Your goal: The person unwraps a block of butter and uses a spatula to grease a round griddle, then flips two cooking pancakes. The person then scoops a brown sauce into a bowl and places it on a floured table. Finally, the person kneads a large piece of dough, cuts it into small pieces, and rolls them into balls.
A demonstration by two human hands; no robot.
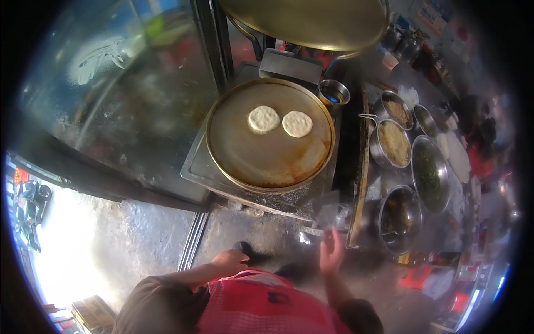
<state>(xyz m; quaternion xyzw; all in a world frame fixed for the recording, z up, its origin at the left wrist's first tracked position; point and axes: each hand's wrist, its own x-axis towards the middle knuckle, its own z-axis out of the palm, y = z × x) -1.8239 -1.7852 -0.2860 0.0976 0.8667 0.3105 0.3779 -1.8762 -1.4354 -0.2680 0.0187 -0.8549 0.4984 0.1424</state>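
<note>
My left hand (230, 259) hangs in front of the pink apron (267, 302), loosely bent, with nothing visible in it. My right hand (332, 252) is raised at the right, fingers upward and slightly curled; I see nothing gripped in it. Just beyond its fingertips is a blurred, greyish see-through sheet (328, 206), whose kind I cannot tell. Ahead of both hands sits a round flat griddle (258, 160) with a raised rim. Two pale, flat dough cakes (263, 119) lie side by side on it, apart from each other. Brown residue marks its lower right.
A large round metal lid (308, 25) hangs above the griddle's far side. Next to the griddle stands a metal cup (334, 92). Metal bowls with yellowish filling (391, 143) and chopped greens (427, 173) stand at right, near another bowl (400, 219). Cloudy glass (158, 108) borders the left.
</note>
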